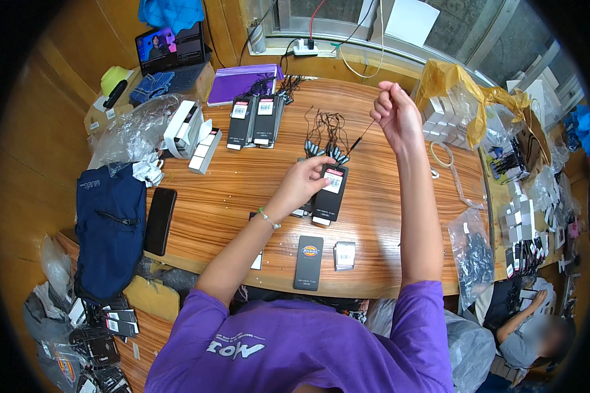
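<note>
My left hand (306, 180) holds the upper part of a black hang tag (328, 204) with a white label on its face. The tag lies over a pile of similar tags at the middle of the table. Raised to the right, my right hand (397, 116) has its fingers pinched on a thin dark string (362, 135), which slants down toward the tag's top. Behind the tag lies a tangle of black strings (330, 126) with small plastic ends. Closer to me are a single black tag (308, 263) and a small stack of white labels (345, 255).
Bundled tags (263, 121) lie at the back beside a purple folder (233, 85). To the left are a phone (160, 221), a navy cloth bag (111, 226) and a laptop (170, 49). Small boxes in a yellow bag (442, 121) stand right. Another person (531, 337) sits lower right.
</note>
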The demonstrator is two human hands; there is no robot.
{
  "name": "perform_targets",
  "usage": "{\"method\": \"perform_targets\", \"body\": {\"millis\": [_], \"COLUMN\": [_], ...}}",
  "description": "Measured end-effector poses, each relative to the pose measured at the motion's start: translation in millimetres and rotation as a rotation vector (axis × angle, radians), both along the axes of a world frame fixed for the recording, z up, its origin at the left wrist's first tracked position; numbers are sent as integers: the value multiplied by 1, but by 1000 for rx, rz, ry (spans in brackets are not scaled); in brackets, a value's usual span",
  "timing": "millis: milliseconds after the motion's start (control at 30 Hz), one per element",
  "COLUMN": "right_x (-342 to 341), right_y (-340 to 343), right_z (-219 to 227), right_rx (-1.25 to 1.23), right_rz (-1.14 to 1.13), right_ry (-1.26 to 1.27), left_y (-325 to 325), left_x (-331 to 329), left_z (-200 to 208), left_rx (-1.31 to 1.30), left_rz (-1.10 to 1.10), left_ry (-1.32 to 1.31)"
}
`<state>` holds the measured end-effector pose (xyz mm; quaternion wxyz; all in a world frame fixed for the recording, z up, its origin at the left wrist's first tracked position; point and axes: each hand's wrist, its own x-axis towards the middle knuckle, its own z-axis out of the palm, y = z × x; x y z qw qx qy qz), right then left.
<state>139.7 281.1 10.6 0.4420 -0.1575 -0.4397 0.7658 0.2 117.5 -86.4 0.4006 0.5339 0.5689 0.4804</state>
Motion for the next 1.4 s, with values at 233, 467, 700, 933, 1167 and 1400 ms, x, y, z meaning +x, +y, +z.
{"method": "perform_targets", "body": {"millis": [233, 467, 700, 933, 1167, 1400], "right_x": [-28, -64, -83, -98, -90, 35], "right_y": [23, 47, 70, 85, 106, -79], "right_z": [-3, -41, -81, -109, -136, -68], "right_rx": [19, 15, -15, 121, 833, 970], "right_rz": [53, 148, 195, 279, -418, 39], "right_ry": [-171, -330, -496, -776, -789, -941], "left_y": [10, 8, -55, -123, -126, -131], "left_x": [5, -3, -5, 2, 14, 23], "left_z": [7, -7, 15, 23, 9, -7], "left_rx": [63, 151, 86, -44, -68, -47], "left_rz": [91, 124, 131, -70, -118, -40], "left_ry": [464, 819, 698, 735, 806, 795]}}
